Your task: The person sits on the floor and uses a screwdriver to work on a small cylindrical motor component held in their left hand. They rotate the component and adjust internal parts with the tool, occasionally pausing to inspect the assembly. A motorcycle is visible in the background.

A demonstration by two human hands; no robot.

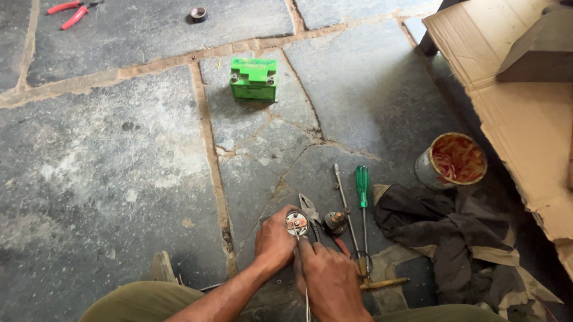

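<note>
Grey stone slabs [101, 163] with sandy joints make up the floor, seen from above past the person's olive trousers [158, 309].

Low in the middle, the left hand [275, 242] is clenched around a small round metal part [296, 222], which sits at its fingertips just above the floor. The right hand [329, 279] is closed on a thin metal tool [306, 301]; the shaft runs from below the palm up to the round part, though whether its tip touches the part is hard to tell.

Just right of the hands lie pliers [310, 209], a small dark metal piece [336, 220], a long thin rod [342, 197] and a green-handled screwdriver [362, 189], all close together. A dark rag [448, 230] is bunched beside them, and a rusty tin [451, 161] stands above it. Cardboard [527, 123] covers the right edge.

Farther up the floor, well apart from the hands, sits a green box-shaped battery [254, 79]. Red-handled pliers [73, 12] lie at the top left, with a small dark ring [198, 14] near the top centre.
</note>
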